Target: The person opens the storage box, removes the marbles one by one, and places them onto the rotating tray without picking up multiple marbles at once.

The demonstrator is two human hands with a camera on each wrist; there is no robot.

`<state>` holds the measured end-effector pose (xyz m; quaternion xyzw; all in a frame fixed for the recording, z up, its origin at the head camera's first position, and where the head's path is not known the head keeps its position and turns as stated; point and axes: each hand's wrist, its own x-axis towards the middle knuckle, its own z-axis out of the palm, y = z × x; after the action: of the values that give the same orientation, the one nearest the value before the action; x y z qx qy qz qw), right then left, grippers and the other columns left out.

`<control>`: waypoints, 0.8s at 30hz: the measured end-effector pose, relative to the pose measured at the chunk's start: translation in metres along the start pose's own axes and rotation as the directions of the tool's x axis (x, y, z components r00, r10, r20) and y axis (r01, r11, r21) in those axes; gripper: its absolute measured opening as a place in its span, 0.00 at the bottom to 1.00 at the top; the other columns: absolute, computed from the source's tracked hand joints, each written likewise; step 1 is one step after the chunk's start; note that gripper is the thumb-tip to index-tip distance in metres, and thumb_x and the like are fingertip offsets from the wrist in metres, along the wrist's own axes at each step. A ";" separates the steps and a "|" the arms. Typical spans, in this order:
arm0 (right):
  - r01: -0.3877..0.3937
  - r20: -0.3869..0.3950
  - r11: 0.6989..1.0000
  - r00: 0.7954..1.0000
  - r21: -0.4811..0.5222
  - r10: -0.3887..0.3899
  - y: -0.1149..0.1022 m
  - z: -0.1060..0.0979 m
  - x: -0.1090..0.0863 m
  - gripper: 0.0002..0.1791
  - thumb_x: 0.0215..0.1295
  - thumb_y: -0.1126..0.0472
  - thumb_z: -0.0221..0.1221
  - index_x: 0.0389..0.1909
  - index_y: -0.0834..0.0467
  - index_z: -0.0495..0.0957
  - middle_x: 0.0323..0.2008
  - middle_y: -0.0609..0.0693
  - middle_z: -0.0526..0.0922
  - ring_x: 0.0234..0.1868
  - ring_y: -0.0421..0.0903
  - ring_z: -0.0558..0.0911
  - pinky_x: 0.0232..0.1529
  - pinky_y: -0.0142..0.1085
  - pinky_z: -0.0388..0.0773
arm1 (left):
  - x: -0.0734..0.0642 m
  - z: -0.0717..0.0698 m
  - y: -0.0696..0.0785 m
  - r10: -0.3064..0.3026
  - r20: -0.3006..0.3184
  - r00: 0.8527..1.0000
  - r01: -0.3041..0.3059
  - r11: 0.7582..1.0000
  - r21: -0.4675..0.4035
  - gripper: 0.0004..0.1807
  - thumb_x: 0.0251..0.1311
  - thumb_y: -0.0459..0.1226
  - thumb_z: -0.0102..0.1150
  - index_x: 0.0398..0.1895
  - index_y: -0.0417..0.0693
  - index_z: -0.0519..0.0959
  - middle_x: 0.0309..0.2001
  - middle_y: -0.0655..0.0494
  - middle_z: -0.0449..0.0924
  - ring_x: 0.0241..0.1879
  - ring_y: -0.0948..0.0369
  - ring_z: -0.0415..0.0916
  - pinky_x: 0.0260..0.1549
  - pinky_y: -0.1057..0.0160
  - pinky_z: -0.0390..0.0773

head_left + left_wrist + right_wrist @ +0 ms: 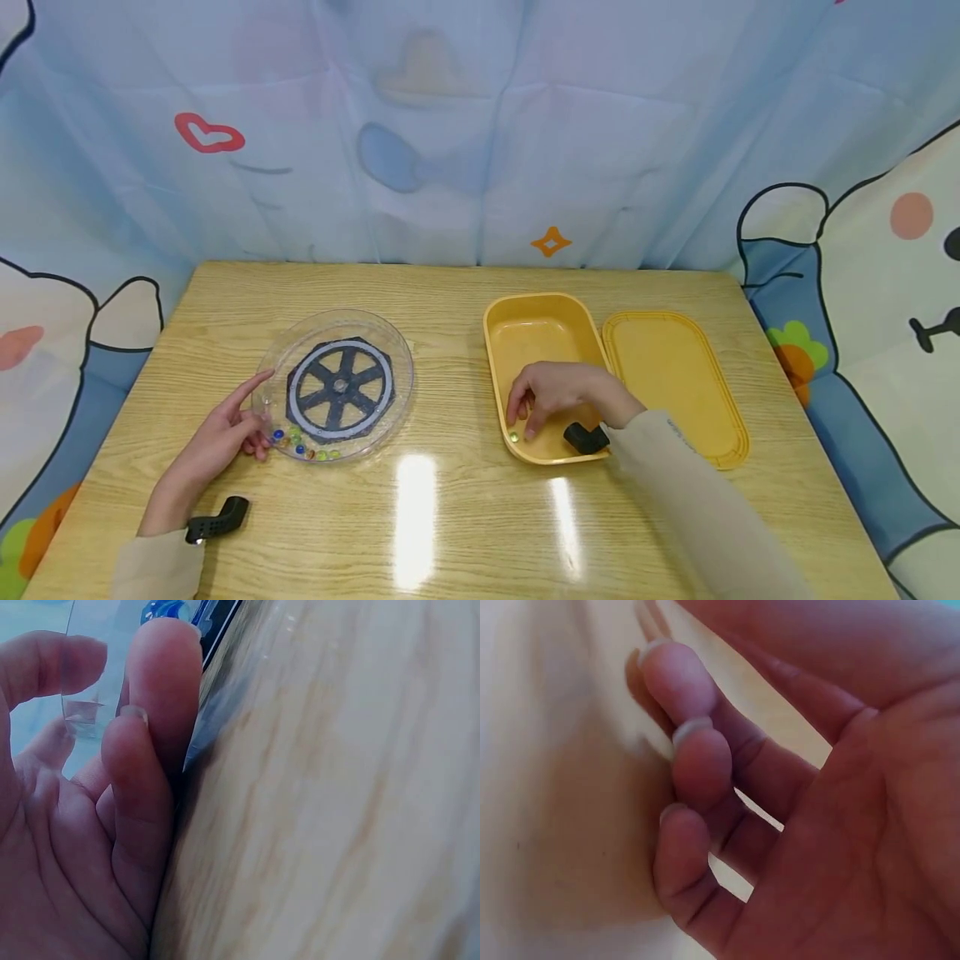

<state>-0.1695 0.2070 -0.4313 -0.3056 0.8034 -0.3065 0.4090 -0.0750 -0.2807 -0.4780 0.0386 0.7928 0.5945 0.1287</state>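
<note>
A clear round dish (408, 375) with a dark wheel-like pattern in its middle stands on the table's left side. Several glass marbles (322, 456), blue, amber and yellow-green, lie along its near-left edge. My left hand (217, 437) grips the dish's left wall, the index finger stretched along the rim. In the left wrist view, one fingertip shows through the clear wall (90, 712), other fingers in front of it. My right hand (551, 393) reaches into a yellow box (536, 321), fingers loosely bent and thumb apart. Just below its fingertips, a yellow-green marble (513, 437) lies on the box floor.
A yellow lid (675, 387) lies flat against the right side of the box. Wood-grain tabletop (450, 358) separates dish and box. A printed curtain (465, 150) hangs behind the table. Black straps with camera mounts (217, 521) sit on both wrists.
</note>
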 end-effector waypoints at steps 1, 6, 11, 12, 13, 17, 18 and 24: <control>-0.013 -0.001 1.000 1.000 -0.015 0.013 -0.002 0.001 0.001 0.11 0.45 0.67 0.77 0.32 0.56 0.88 0.27 0.46 0.81 0.30 0.38 0.75 0.34 0.30 0.73 | 0.000 0.000 0.000 -0.001 0.001 1.000 0.001 1.000 -0.001 0.34 0.73 0.29 0.44 0.79 0.44 0.49 0.22 0.47 0.79 0.18 0.58 0.78 0.22 0.60 0.81; -0.075 0.003 0.990 0.997 -0.117 0.076 -0.009 0.006 0.007 0.10 0.44 0.65 0.77 0.28 0.52 0.88 0.19 0.42 0.77 0.24 0.36 0.73 0.29 0.29 0.69 | 0.000 -0.001 -0.001 -0.001 0.004 1.000 0.001 1.000 -0.009 0.33 0.74 0.30 0.44 0.79 0.44 0.49 0.22 0.48 0.79 0.18 0.58 0.77 0.22 0.59 0.82; -0.112 0.003 0.972 0.993 -0.209 0.115 -0.015 0.010 0.010 0.09 0.44 0.65 0.77 0.24 0.49 0.88 0.16 0.40 0.76 0.21 0.34 0.71 0.27 0.28 0.67 | 0.000 -0.001 -0.002 0.009 0.005 1.000 -0.009 1.000 -0.012 0.33 0.73 0.29 0.44 0.79 0.44 0.49 0.21 0.49 0.79 0.18 0.59 0.77 0.21 0.60 0.81; -0.116 0.005 0.969 0.993 -0.217 0.120 -0.016 0.011 0.010 0.09 0.44 0.65 0.77 0.24 0.49 0.88 0.15 0.40 0.76 0.21 0.34 0.71 0.26 0.28 0.66 | 0.000 -0.001 -0.002 0.009 0.005 1.000 -0.009 1.000 -0.011 0.33 0.73 0.29 0.44 0.79 0.44 0.49 0.21 0.49 0.79 0.18 0.59 0.77 0.21 0.60 0.81; -0.127 0.004 0.968 0.991 -0.218 0.131 -0.017 0.011 0.010 0.09 0.44 0.64 0.77 0.24 0.49 0.88 0.15 0.40 0.76 0.21 0.34 0.71 0.27 0.28 0.66 | 0.000 -0.001 -0.002 0.010 0.004 1.000 -0.009 1.000 -0.009 0.33 0.73 0.29 0.44 0.79 0.44 0.49 0.21 0.49 0.79 0.18 0.59 0.77 0.21 0.60 0.81; -0.137 0.005 0.963 0.990 -0.233 0.142 -0.020 0.015 0.010 0.10 0.43 0.62 0.79 0.24 0.48 0.87 0.17 0.41 0.76 0.22 0.35 0.72 0.26 0.29 0.66 | 0.000 -0.001 -0.002 0.008 0.001 1.000 -0.008 1.000 0.007 0.33 0.73 0.28 0.44 0.79 0.44 0.49 0.21 0.49 0.79 0.18 0.58 0.78 0.21 0.60 0.81; -0.142 -0.001 0.959 0.989 -0.244 0.146 -0.021 0.016 0.010 0.10 0.43 0.61 0.79 0.23 0.47 0.87 0.17 0.41 0.76 0.22 0.36 0.72 0.27 0.30 0.67 | 0.000 0.000 -0.002 0.003 -0.004 1.000 -0.003 1.000 0.009 0.33 0.73 0.28 0.44 0.79 0.44 0.50 0.21 0.49 0.79 0.18 0.58 0.78 0.21 0.60 0.81; -0.161 -0.057 0.944 0.987 -0.289 0.151 -0.023 0.015 0.012 0.10 0.45 0.59 0.78 0.19 0.46 0.85 0.17 0.40 0.76 0.23 0.37 0.72 0.28 0.31 0.68 | 0.000 0.001 -0.002 -0.005 -0.006 1.000 0.005 1.000 0.018 0.34 0.72 0.28 0.44 0.79 0.44 0.50 0.22 0.47 0.79 0.18 0.58 0.78 0.21 0.60 0.81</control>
<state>-0.1571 0.1806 -0.4272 -0.2929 0.8683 -0.1562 0.3686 -0.0749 -0.2807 -0.4799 0.0361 0.7985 0.5872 0.1276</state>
